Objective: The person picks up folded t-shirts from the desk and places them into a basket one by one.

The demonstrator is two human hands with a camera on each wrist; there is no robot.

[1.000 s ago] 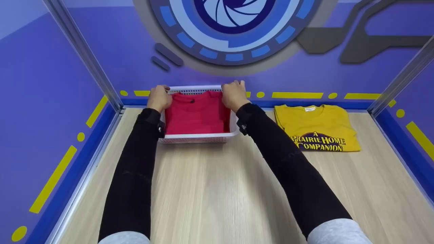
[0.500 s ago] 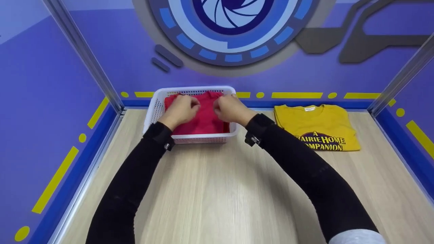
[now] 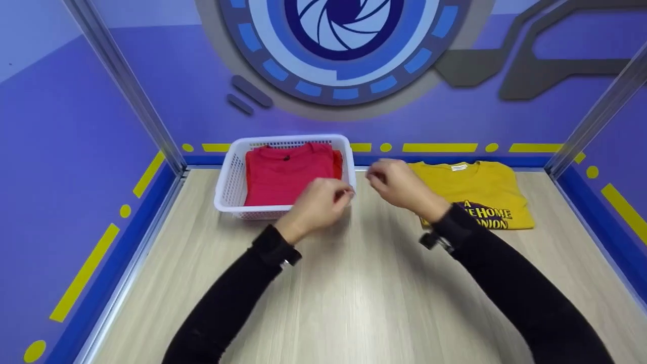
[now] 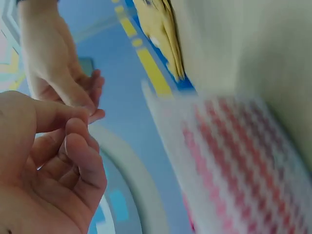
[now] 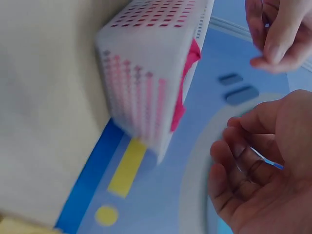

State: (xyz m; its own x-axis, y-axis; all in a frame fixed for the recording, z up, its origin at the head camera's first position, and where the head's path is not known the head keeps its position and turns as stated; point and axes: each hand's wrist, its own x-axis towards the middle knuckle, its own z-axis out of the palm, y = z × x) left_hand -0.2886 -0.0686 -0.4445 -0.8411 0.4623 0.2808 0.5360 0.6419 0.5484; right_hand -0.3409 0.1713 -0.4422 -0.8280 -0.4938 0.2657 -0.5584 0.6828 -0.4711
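My left hand (image 3: 318, 205) hovers over the front right corner of a white plastic basket (image 3: 252, 209), its fingers loosely curled around nothing. Inside the basket lies a folded red T-shirt (image 3: 288, 177), with an orange-red cloth (image 3: 337, 164) partly showing beneath its right side. To the right, my right hand (image 3: 404, 186) is in the air beside a folded yellow T-shirt (image 3: 475, 182), covering part of it in the head view. Both wrist views show loosely bent fingers holding nothing; the basket's perforated side (image 5: 141, 83) appears blurred in the right wrist view.
The wooden tabletop (image 3: 328, 303) stretches forward to a blue printed back wall (image 3: 177, 101). Side walls with metal corner posts (image 3: 126, 86) enclose it left and right. The basket and the yellow T-shirt both stand near the back wall.
Both hands have let go of the basket's rim, passed over the red T-shirt and moved right, out toward the yellow T-shirt. The basket and shirts stay in place; the head view has shifted slightly.
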